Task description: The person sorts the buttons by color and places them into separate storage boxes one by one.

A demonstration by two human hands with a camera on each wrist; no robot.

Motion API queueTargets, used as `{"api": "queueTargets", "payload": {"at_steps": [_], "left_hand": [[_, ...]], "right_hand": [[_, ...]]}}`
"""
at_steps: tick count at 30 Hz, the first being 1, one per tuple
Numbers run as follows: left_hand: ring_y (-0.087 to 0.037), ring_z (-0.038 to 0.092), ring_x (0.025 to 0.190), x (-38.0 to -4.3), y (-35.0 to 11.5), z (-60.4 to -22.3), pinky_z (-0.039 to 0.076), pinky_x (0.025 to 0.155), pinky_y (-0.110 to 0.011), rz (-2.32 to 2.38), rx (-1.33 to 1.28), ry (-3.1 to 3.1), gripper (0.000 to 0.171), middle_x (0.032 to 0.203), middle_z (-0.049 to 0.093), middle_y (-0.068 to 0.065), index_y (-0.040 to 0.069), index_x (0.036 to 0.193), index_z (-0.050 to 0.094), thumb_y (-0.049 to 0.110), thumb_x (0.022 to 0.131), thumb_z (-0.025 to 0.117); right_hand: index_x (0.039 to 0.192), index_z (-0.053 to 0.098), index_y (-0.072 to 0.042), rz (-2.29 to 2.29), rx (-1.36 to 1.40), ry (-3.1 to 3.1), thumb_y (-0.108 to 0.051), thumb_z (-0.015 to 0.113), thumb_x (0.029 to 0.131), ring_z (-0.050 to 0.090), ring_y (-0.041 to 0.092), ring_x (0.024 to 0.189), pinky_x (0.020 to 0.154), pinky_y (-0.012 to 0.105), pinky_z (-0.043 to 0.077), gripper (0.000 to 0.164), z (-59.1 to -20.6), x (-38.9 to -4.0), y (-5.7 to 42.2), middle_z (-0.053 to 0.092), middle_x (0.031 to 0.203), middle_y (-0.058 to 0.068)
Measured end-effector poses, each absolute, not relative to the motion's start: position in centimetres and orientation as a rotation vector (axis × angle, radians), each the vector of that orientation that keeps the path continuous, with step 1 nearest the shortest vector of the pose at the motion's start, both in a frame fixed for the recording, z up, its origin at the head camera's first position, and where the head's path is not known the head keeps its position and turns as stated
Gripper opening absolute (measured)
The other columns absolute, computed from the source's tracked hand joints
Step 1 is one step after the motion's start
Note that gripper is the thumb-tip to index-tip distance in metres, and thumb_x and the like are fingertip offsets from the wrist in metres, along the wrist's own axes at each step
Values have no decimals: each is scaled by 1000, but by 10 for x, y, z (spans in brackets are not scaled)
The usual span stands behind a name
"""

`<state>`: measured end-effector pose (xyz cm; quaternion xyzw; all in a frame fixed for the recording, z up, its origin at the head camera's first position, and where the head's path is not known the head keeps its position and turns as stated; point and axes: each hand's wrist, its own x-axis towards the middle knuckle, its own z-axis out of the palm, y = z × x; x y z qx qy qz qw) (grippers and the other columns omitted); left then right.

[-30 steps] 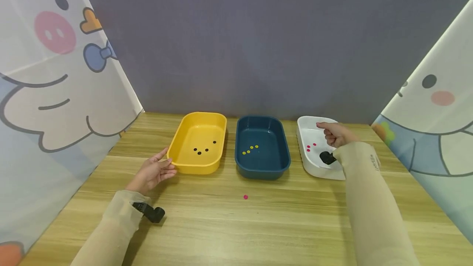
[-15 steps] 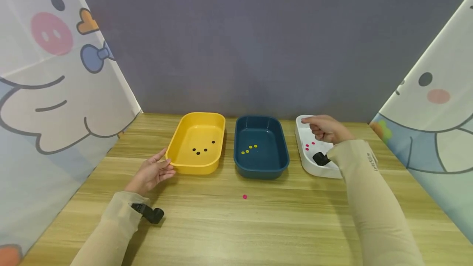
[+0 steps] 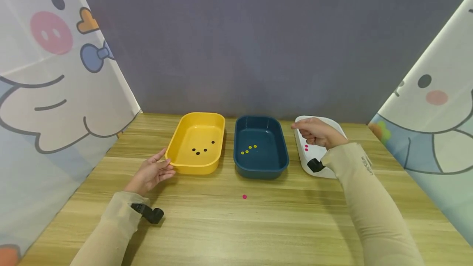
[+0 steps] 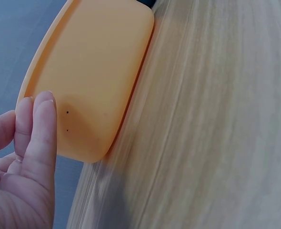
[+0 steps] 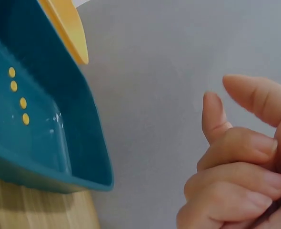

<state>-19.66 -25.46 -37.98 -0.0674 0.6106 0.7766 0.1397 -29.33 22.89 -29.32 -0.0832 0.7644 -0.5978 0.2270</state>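
My left hand point(image 3: 152, 172) is at the near-left corner of a yellow tray point(image 3: 196, 168), fingertips touching its rim, the fingers fairly straight. In the left wrist view its fingers point(image 4: 41, 136) overlap the tray's outer wall. My right hand point(image 3: 318, 131) hovers over the white tray point(image 3: 334, 125), reaching past its left rim. Thumb and index finger stand apart with nothing between them in the right wrist view; the other fingers are curled. Two pink button-like discs point(image 3: 306, 147) show in the white tray, part of which is hidden by the hand and wrist camera.
Between those trays stands a dark blue tray point(image 3: 262, 174) holding several yellow discs point(image 3: 250, 147). Several black discs point(image 3: 198, 153) lie in the yellow tray. One pink disc point(image 3: 244, 196) is on the wooden table point(image 3: 258, 233), in front of the blue tray. A grey panel point(image 3: 236, 44) rises behind.
My right hand has moved left across the white tray, toward the blue one, covering one of the pink discs seen earlier. The left hand stays at the yellow tray.
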Motion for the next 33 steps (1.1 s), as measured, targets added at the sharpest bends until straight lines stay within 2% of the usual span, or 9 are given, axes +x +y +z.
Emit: {"api": "queueTargets", "payload": {"at_steps": [6, 13, 20, 25, 28, 29, 33], "left_hand": [[-13, 68, 65, -196, -254, -378, 60, 70, -26, 2245, -210, 1770, 66, 72, 66, -3, 13, 154, 0, 2, 102, 40], [-13, 68, 65, -196, -255, -378, 59, 71, -26, 2239, -213, 1773, 66, 72, 66, -3, 13, 154, 0, 3, 102, 39], [-13, 68, 65, -196, -253, -377, 59, 71, -26, 2244, -219, 1764, 66, 72, 65, -3, 14, 154, 0, 3, 102, 40], [-13, 68, 65, -195, -253, -376, 60, 70, -26, 2253, -219, 1745, 67, 71, 66, -3, 14, 154, -2, 2, 102, 40], [-13, 68, 64, -195, -253, -375, 60, 70, -27, 2263, -220, 1732, 67, 71, 66, -3, 15, 154, -2, 2, 102, 40], [-13, 68, 64, -195, -253, -375, 60, 70, -27, 2264, -220, 1731, 67, 71, 66, -3, 15, 154, -2, 2, 102, 40], [-13, 68, 65, -195, -253, -376, 60, 71, -27, 2260, -212, 1739, 67, 72, 66, -3, 14, 154, -1, 2, 102, 41]], "right_hand": [[61, 46, -16, -1644, -291, 2111, -15, 51, 96, 20, 5, 44, 43, 19, 14, 36, -290, -289, 220, 27, 50, -9], [80, 69, -18, -1586, -428, 2111, -12, 52, 96, 25, 4, 45, 43, 17, 20, 24, -286, -273, 199, 29, 51, -8], [84, 70, -20, -1488, -554, 2076, -9, 55, 95, 28, 4, 44, 43, 16, 26, 22, -286, -259, 177, 38, 55, -8], [90, 68, -14, -1463, -594, 2018, -6, 59, 92, 26, 4, 43, 43, 17, 22, 13, -292, -254, 167, 53, 68, -7], [96, 68, -10, -1447, -609, 2002, -7, 61, 91, 24, 5, 44, 44, 20, 20, 10, -299, -254, 165, 56, 71, -8], [99, 69, -7, -1434, -618, 2002, -7, 62, 90, 23, 6, 44, 45, 20, 20, 11, -301, -253, 164, 57, 74, -10], [116, 64, 6, -1302, -714, 1990, -9, 64, 90, 21, 8, 45, 46, 22, 20, 31, -309, -247, 166, 47, 64, -10]]}}
